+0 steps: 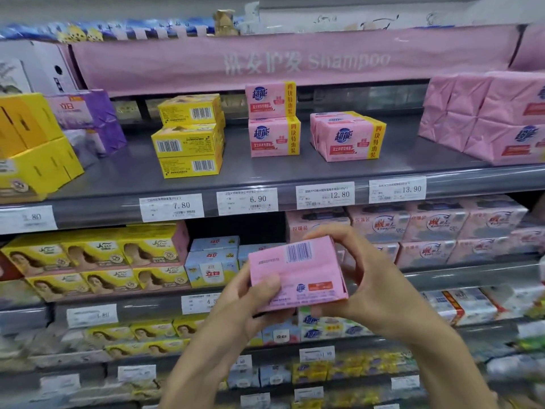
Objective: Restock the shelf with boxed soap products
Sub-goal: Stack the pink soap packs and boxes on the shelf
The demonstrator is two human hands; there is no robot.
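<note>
— Where is our pack [298, 273]?

— In the air between both our hands, barcode side facing us, below the grey shelf [132, 172].

— How are we holding it?

— Our left hand [250, 302] grips the lower left corner, thumb on the face. Our right hand [365, 278] curls round the right edge, fingers over the top.

— And up on the shelf?

— Two pink packs [274, 137] stacked, probably our brand, though our logo is blurred. Yellow boxes [188, 143] stand left of them, with price tags [247, 200] along the edge.
</note>
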